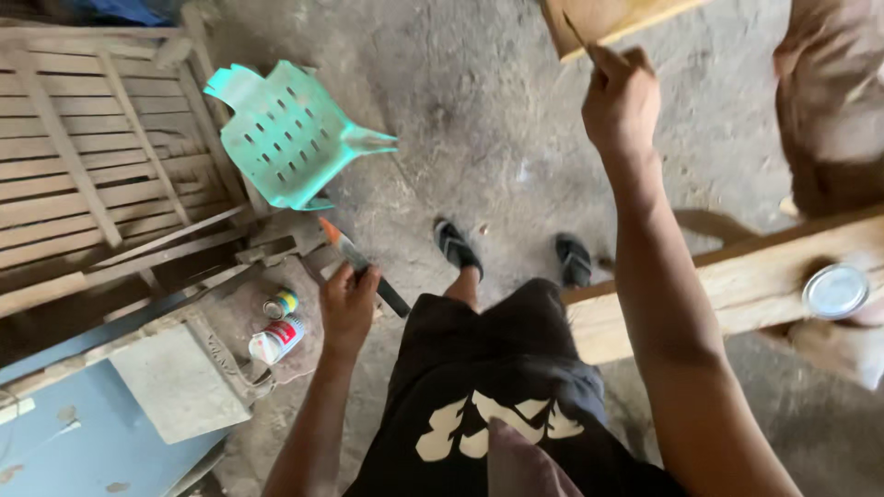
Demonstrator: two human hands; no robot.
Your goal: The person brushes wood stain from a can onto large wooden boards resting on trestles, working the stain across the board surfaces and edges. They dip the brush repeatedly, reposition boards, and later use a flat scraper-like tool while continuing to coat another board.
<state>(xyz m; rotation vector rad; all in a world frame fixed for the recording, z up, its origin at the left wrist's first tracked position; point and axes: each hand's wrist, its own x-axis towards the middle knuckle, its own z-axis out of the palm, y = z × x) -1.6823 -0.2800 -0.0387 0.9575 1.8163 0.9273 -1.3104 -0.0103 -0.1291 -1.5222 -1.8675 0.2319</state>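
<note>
While gripped, slim orange-tipped knife [364,267].

Grey concrete floor [479,120], dusty: broken turquoise plastic chair [290,133] upper left; slatted wooden pallet [92,156] far left; two tipped cans [276,331] lower left; wooden beam [737,285] at right bearing round tin lid [835,291]
</note>
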